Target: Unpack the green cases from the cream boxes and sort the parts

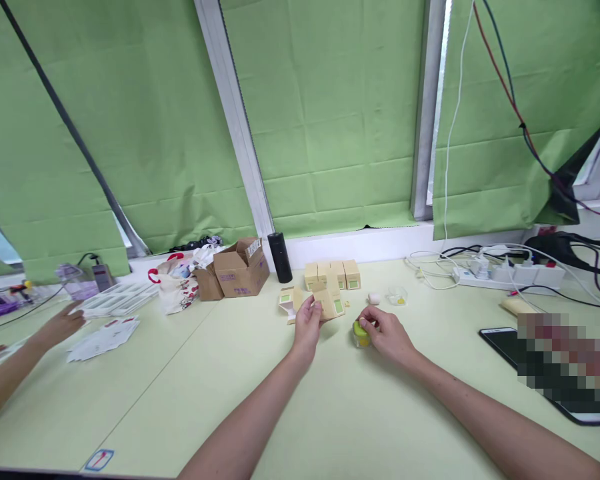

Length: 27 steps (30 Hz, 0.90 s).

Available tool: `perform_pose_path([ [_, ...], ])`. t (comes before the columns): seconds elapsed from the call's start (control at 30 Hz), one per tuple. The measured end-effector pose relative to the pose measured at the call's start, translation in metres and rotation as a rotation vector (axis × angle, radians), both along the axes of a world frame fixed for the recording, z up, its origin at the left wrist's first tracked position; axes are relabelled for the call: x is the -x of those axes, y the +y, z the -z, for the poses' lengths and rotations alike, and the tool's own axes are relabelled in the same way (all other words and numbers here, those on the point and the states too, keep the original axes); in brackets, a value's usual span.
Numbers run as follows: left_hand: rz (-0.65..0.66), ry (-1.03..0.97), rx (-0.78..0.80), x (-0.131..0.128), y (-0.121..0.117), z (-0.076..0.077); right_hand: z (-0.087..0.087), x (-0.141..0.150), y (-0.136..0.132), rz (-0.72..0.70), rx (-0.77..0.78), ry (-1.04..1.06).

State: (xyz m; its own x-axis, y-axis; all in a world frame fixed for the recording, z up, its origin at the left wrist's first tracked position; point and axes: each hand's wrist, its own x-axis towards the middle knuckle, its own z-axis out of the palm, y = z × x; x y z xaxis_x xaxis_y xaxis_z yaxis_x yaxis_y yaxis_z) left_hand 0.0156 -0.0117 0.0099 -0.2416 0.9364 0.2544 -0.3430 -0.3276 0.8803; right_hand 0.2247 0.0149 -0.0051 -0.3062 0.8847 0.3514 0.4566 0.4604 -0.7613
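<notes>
My left hand (308, 327) is closed on a small tan cardboard box (321, 293) with its flaps up. My right hand (386, 333) grips a small clear jar (361, 337) by its yellow-green lid, low over or on the table; whether it touches the tabletop I cannot tell. Something yellow shows inside the jar. Behind my left hand lie more opened small boxes (287, 301) with green label windows. A row of several closed small boxes (333, 274) stands behind them. Beyond my right hand are a small white round object (374, 299) and a clear container (397, 295) with a bit of yellow in it.
A black cylinder (280, 257) stands by the sill beside a brown carton (244, 270) and a cloth bag (173, 288). To the right are a power strip (510, 275) with cables and a dark tablet-like device (500, 341). Another person's hand (63, 327) reaches near white trays (123, 298) and papers (103, 339).
</notes>
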Motion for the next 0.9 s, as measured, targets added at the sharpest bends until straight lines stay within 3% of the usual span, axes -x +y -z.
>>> perform_pose_path([
  [0.33,0.186,-0.138,0.059,0.001,-0.003,-0.001,-0.003,-0.001,-0.002,-0.027,-0.090,0.038],
  [0.6,0.226,-0.091,0.054,-0.008,-0.013,-0.007,-0.012,0.003,-0.008,-0.090,-0.090,0.208],
  [0.9,0.198,-0.009,0.034,-0.011,-0.010,0.003,-0.017,0.008,-0.012,-0.165,-0.020,0.291],
])
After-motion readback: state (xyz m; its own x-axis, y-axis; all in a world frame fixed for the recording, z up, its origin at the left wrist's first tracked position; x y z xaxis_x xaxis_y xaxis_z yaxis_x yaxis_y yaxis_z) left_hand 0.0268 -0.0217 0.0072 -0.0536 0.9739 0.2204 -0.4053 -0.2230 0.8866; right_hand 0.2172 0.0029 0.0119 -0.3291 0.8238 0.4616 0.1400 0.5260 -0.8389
